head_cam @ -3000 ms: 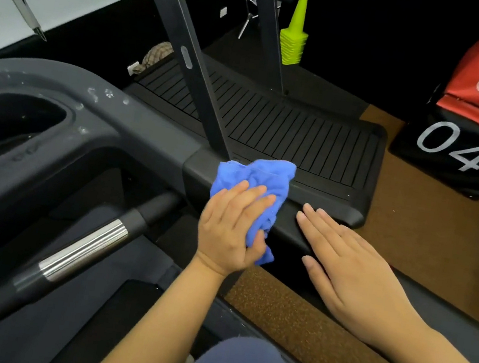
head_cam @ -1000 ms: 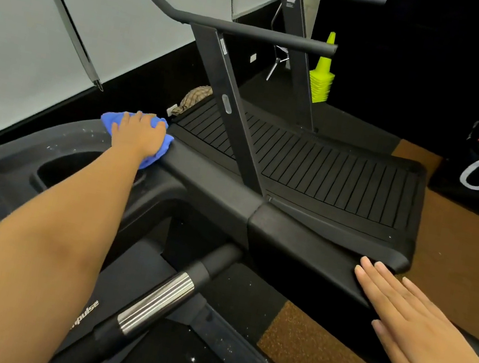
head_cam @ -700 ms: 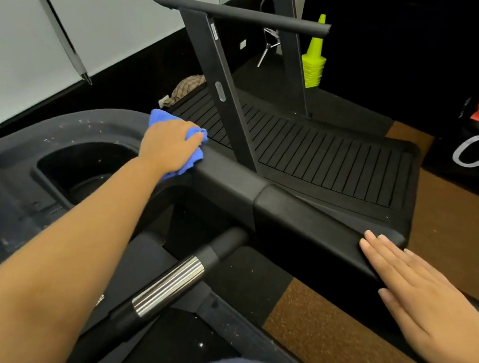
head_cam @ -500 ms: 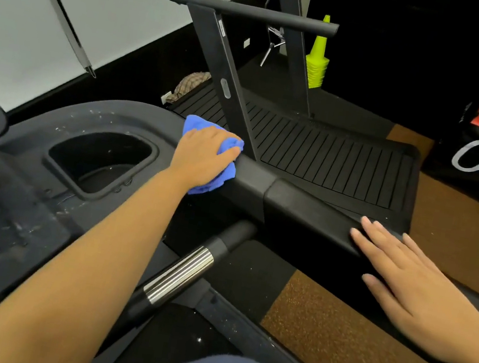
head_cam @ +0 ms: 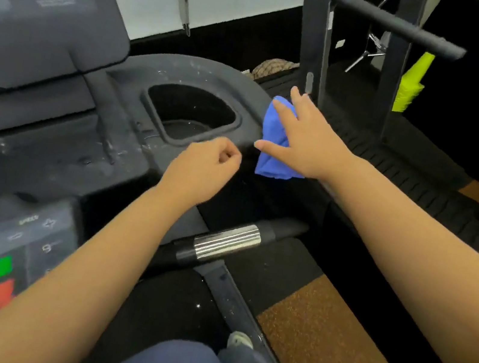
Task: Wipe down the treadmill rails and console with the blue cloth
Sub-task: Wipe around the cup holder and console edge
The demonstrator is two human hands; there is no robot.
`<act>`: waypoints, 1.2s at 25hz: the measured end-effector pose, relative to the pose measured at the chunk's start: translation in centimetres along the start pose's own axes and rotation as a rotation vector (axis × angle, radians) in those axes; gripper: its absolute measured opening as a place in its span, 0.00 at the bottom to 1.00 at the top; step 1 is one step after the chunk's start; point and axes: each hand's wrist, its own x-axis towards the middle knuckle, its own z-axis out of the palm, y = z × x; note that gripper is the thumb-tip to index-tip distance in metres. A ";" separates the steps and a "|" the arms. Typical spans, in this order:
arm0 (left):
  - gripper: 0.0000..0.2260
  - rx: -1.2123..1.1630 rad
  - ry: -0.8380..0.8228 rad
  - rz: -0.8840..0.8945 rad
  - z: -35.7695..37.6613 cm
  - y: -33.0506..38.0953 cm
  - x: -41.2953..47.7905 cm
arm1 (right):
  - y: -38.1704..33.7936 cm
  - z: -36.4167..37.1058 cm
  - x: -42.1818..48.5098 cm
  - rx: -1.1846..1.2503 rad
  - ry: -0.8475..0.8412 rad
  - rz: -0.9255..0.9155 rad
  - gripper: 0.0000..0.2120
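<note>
One blue cloth (head_cam: 273, 142) under the right hand's (head_cam: 305, 141) spread grip; left hand (head_cam: 202, 165) loosely curled, empty.

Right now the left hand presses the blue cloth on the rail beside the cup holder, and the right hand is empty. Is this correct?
Not quite. The head view shows the hands swapped: the right hand presses the blue cloth on the rail beside the cup holder, and the left hand is empty, loosely curled.

Soft blue cloth (head_cam: 273, 142); matt, dusty plastic console (head_cam: 130, 144); shiny ribbed metal grip (head_cam: 226, 242)
</note>
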 end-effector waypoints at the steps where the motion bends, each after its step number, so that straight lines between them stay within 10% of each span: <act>1: 0.09 0.063 -0.046 -0.064 0.2 -0.8 -1.5 | 0.0 0.6 1.5 -0.038 -0.063 -0.014 0.45; 5: 0.16 0.240 -0.096 -0.180 1.4 -2.6 -6.7 | 1.0 2.5 4.2 -0.158 -0.146 -0.025 0.54; 11: 0.25 0.592 -0.008 -0.194 3.1 -3.4 -9.1 | 3.1 2.7 3.8 -0.058 -0.061 -0.243 0.34; 25: 0.31 0.806 0.641 -0.341 0.3 -3.7 -14.3 | -8.9 6.2 5.8 0.155 0.232 -0.061 0.24; 30: 0.32 0.736 0.803 -0.546 -4.2 -7.3 -14.1 | -15.1 7.8 3.5 0.309 0.256 -0.277 0.25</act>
